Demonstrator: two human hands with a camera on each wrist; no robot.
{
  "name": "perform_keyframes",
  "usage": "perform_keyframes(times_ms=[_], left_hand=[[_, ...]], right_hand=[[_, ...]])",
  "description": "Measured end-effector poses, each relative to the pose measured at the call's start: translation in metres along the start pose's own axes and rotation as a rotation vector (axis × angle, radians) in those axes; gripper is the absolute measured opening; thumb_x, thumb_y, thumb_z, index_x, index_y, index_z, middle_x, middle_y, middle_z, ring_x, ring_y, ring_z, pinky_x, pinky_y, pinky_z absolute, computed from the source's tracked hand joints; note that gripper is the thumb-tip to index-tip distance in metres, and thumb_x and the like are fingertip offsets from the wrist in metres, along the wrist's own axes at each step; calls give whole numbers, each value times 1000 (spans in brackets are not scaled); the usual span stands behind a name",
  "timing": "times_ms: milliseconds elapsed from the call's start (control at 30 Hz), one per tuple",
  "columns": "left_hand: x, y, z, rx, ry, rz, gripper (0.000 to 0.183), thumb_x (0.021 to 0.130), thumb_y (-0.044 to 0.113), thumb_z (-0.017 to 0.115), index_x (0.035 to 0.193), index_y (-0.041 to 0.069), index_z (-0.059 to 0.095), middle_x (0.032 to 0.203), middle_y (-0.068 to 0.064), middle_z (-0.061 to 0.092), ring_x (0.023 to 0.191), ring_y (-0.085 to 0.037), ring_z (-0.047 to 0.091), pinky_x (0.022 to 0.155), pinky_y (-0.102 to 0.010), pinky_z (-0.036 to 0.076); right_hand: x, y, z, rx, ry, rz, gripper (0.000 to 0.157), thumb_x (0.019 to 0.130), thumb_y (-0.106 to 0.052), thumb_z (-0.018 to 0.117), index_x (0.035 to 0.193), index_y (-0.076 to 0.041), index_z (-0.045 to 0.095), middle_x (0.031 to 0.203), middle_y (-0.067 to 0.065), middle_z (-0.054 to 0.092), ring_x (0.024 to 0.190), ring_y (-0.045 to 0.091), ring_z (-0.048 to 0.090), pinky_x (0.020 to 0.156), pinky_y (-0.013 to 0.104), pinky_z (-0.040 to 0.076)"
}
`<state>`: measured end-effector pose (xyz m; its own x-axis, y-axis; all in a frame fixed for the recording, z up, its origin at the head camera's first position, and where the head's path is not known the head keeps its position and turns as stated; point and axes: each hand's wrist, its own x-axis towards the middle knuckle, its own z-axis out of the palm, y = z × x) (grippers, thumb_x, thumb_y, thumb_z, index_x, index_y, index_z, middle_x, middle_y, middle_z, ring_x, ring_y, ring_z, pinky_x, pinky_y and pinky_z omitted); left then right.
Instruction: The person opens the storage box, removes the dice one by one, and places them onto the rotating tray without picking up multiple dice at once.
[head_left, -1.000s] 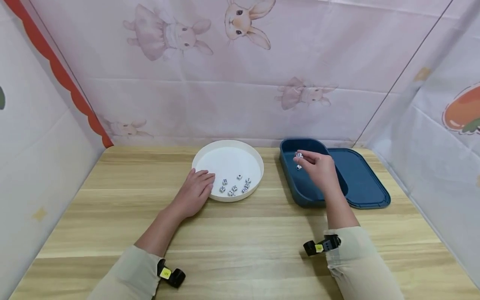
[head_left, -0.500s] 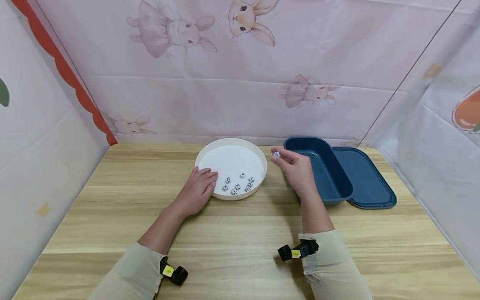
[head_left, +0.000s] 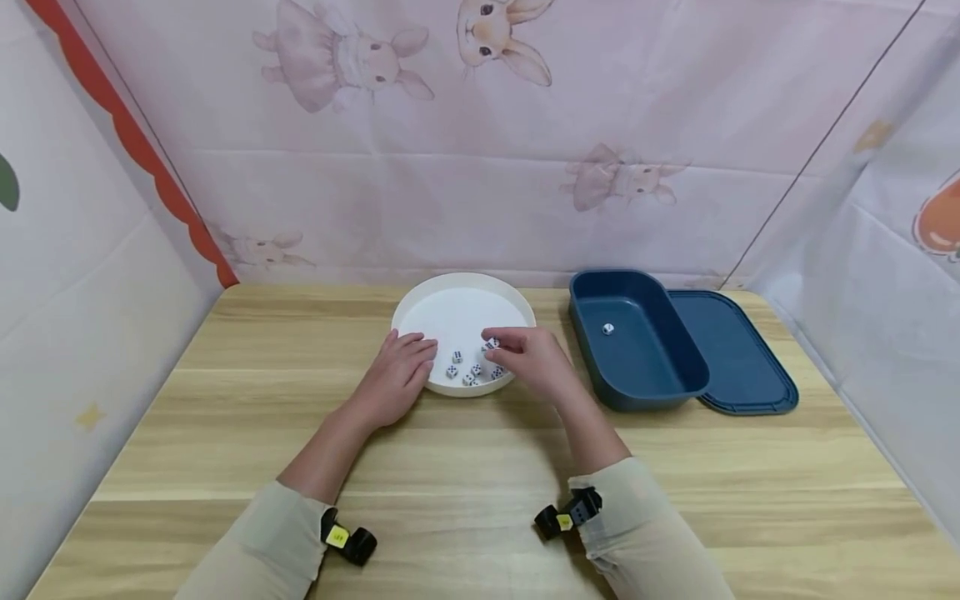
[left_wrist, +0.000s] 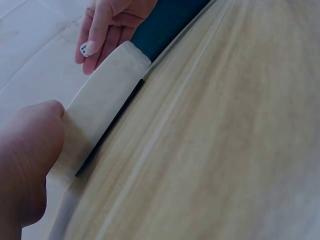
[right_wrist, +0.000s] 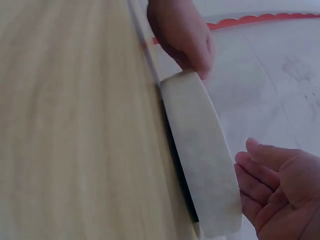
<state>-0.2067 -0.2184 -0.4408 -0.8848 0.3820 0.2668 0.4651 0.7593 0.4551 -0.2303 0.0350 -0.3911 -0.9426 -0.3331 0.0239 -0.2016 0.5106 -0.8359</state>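
A round white tray (head_left: 464, 312) stands on the table with several white dice with dark dots (head_left: 452, 371) in its near part. On its left rim rests my left hand (head_left: 393, 379), fingers reaching over the edge and holding nothing. Over the tray's right side, my right hand (head_left: 534, 360) pinches a die (head_left: 491, 343) between thumb and fingers. In the left wrist view this die (left_wrist: 86, 49) shows at the thumb tip, above the rim. The right wrist view shows the right palm (right_wrist: 300, 195) beside the tray wall (right_wrist: 200, 155); the die is hidden there.
A dark blue open box (head_left: 652, 350) stands right of the tray, with one die (head_left: 608, 329) on its floor. Its blue lid (head_left: 738, 354) lies at the box's right side. Fabric walls with rabbit prints (head_left: 330, 62) enclose the wooden table (head_left: 450, 483).
My right hand has moved left from above the blue box to above the white tray, carrying the die. The die inside the box is uncovered. My left hand stays on the rim.
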Motion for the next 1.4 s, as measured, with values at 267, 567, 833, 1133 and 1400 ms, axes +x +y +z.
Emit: perform_keyframes(times_ms=[267,567,833,1133,1400], left_hand=[[1,1,-2,-7,-14,-15,42,104,24,42,137,2,57,142,-9,56,141,-28,38,124,-51,6],[3,0,-4,-3,6,-4,42,104,24,43,136,2,58,141,-8,57,141,-28,39,124,-51,6],[3,2,-4,-5,-3,-7,42,104,24,42,137,2,57,142,-9,57,141,-29,39,124,-51,6],[3,4,0,-3,-5,4,42,105,24,41,136,1,57,141,-10,57,140,-31,39,123,-54,8],[0,2,-1,-2,-1,1,42,104,24,41,136,1,57,142,-10,57,140,-31,39,123,-53,8]], right_hand=[[2,-4,4,-60,-4,5,32,90,-13,71,122,-10,71,122,4,70,117,19,65,98,35,53],[3,-8,2,-61,5,-1,31,91,-13,70,122,-11,71,122,2,71,115,17,65,97,34,54],[-1,-6,-7,-40,12,-8,32,93,-16,69,125,-11,69,124,2,69,114,16,66,97,34,54],[-9,12,-55,-63,143,-20,32,94,-21,67,124,-12,69,124,4,69,113,19,66,95,37,55],[-3,42,-108,-269,170,44,36,97,-20,63,132,-10,63,129,11,66,118,28,63,95,45,54]])
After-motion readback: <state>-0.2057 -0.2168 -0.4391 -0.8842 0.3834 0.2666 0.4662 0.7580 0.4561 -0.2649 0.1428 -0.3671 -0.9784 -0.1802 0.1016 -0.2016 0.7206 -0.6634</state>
